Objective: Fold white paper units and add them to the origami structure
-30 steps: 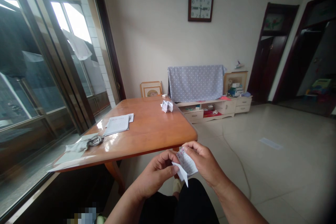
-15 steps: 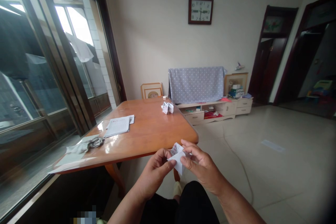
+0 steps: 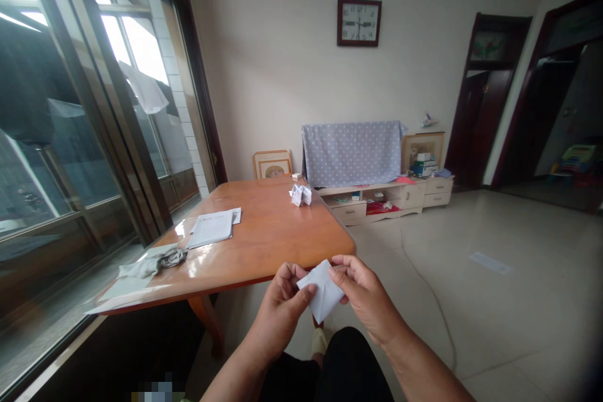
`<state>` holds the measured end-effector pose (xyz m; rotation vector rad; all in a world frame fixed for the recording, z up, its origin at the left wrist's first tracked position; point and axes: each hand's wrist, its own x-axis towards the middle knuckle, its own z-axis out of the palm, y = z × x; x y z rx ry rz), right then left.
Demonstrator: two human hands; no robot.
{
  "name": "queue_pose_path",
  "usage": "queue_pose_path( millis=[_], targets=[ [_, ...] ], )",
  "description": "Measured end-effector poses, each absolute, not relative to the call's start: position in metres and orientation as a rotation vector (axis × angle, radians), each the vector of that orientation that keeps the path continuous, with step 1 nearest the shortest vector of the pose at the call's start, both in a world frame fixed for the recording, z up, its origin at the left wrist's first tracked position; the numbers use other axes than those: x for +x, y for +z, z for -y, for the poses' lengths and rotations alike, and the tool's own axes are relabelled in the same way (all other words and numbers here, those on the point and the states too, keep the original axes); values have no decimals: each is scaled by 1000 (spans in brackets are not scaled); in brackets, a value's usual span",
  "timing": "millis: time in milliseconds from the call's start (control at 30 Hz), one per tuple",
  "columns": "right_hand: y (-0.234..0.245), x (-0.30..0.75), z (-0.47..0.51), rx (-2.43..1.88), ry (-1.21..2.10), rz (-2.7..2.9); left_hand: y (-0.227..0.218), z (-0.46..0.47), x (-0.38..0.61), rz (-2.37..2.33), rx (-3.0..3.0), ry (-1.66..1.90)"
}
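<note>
A small folded piece of white paper [image 3: 321,290] is pinched between both hands, just in front of the near corner of the wooden table [image 3: 264,245]. My left hand [image 3: 280,313] grips its left edge with thumb and fingers closed. My right hand [image 3: 365,298] holds the right edge the same way. The paper's blank side faces me. A finished folded paper shape [image 3: 300,194] stands on the far side of the table.
Sheets of paper [image 3: 211,226] and a crumpled cloth [image 3: 162,259] lie on the table's left half. Large windows run along the left. A low TV cabinet [image 3: 391,195] with a dotted cover stands against the far wall. Tiled floor spreads to the right.
The paper has been folded and turned over, so its printed side no longer shows. Both hands stayed close together and shifted slightly while working it.
</note>
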<state>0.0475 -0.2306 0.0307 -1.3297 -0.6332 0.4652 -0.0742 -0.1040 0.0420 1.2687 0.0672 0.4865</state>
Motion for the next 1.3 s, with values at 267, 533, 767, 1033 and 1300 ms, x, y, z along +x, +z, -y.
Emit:
queue_pose_path(
  millis=[267, 533, 767, 1033, 1300],
  targets=[
    [33, 45, 230, -1261, 551, 711, 36, 102, -68, -143, 1231, 519],
    [35, 48, 228, -1249, 445, 651, 34, 105, -70, -177, 1299, 365],
    [36, 44, 229, -1251, 441, 695, 29, 107, -69, -168, 1242, 384],
    [35, 38, 229, -1385, 429, 936, 47, 89, -80, -163, 1375, 482],
    [39, 30, 228, -1433, 355, 1089, 44, 83, -84, -124, 1497, 514]
  ],
)
